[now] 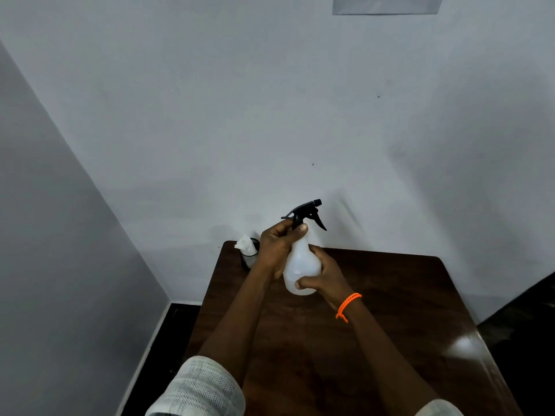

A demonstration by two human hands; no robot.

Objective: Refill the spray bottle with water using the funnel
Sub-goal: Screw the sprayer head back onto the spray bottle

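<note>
Gripping spray bottle [300, 265] neck with left hand [276, 250], right hand [324, 277] fingers wrapped round its body, above table [405, 295]

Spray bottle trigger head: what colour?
Black trigger head on a translucent white bottle; head view.

Spray bottle [300, 265] above table [390, 295]

Dark wooden table [390, 295]; black cup [250, 256] holding white tissue [244, 244], far-left corner.
</note>
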